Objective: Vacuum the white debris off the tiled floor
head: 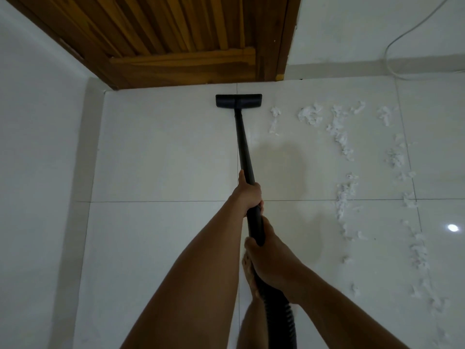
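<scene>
Head view. The white debris [339, 137] looks like light, soft shreds that would scatter easily. It lies on the tiled floor [163, 159] from 1 to 4 o'clock of the hands. The vacuum wand [242, 147] is rigid; hold it mid-shaft and at the rear end. The left hand [247, 195] wraps the shaft, arm extended. The right hand [271, 258] grips the rear end at the hose [279, 316]. The nozzle [238, 100] rests at 12 o'clock.

Nozzle [238, 100]: on the floor [163, 159], just before the door [181, 36].
Debris [339, 132]: right of the nozzle, trailing along the floor's right side.
</scene>
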`<state>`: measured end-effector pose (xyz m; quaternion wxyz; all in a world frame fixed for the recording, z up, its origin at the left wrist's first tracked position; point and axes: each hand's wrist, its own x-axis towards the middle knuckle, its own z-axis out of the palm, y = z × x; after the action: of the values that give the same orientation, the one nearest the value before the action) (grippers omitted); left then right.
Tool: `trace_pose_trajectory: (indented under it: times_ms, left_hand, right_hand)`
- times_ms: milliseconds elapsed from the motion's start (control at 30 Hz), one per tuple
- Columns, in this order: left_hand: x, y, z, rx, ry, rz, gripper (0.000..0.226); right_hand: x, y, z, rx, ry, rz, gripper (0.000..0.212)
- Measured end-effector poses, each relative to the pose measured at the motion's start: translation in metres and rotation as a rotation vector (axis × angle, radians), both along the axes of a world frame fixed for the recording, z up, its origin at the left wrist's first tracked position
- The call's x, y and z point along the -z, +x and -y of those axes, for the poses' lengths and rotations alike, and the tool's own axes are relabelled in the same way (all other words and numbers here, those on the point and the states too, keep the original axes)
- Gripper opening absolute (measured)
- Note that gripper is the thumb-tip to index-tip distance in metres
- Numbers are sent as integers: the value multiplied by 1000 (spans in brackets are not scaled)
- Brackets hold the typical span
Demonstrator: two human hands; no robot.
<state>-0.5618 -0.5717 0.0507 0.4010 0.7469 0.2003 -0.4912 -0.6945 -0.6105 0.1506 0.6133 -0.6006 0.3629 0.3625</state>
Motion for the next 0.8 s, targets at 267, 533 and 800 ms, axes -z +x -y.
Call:
trace_pose_trajectory:
  times_ms: [267,533,800]
  left_hand:
    - [-10,65,23,-27,-7,-37,69]
    - [-6,76,25,-14,-26,-47,71]
    - [-5,71,13,-5,-4,-50,70]
  right_hand:
    - [-7,64,18,20,-33,-3,61]
    - [-4,76,19,1,-57,-34,64]
    - [-8,71,6,52,-1,-69,63]
